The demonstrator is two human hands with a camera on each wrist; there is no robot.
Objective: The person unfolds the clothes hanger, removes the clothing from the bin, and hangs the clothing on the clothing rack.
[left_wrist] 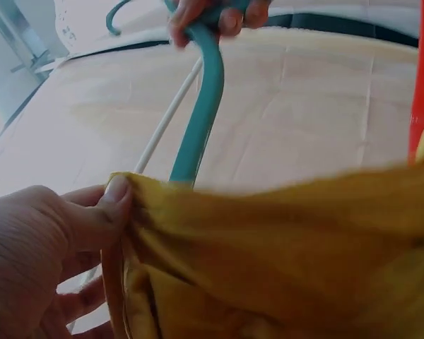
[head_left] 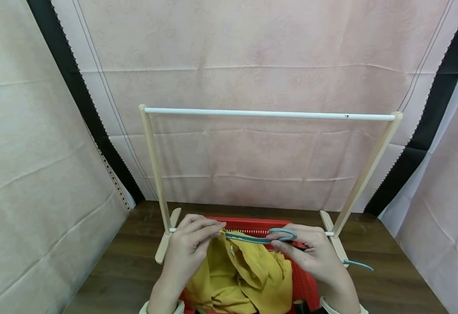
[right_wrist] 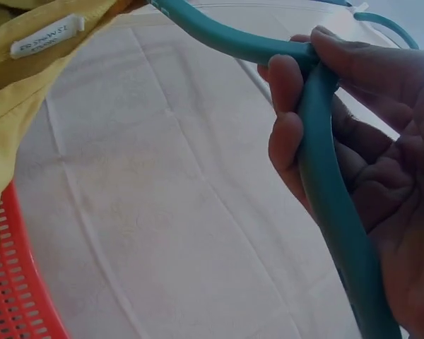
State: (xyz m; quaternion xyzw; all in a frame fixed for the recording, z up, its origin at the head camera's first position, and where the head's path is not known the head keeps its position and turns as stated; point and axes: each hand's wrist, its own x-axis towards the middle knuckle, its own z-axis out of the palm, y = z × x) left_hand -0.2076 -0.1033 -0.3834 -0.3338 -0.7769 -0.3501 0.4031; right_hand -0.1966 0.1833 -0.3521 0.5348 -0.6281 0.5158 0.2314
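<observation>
A teal clothes hanger (head_left: 248,238) is in my right hand (head_left: 311,246); the fingers and thumb curl round it near the base of its hook, which sticks out to the right. My left hand (head_left: 191,242) pinches the top edge of a yellow garment (head_left: 260,274) between thumb and fingers. In the left wrist view, one arm of the hanger runs down behind the yellow cloth, close to that pinch, and its tip is hidden there. A white label (right_wrist: 48,35) shows inside the garment in the right wrist view. The garment's lower part lies bunched in a red basket.
The red basket (head_left: 309,283) with slotted walls stands right in front of me. Behind it rises a rack with a white bar (head_left: 268,114) on two wooden posts (head_left: 156,165). The tabletop (head_left: 385,279) is brown wood, with pale fabric walls (head_left: 252,87) around it.
</observation>
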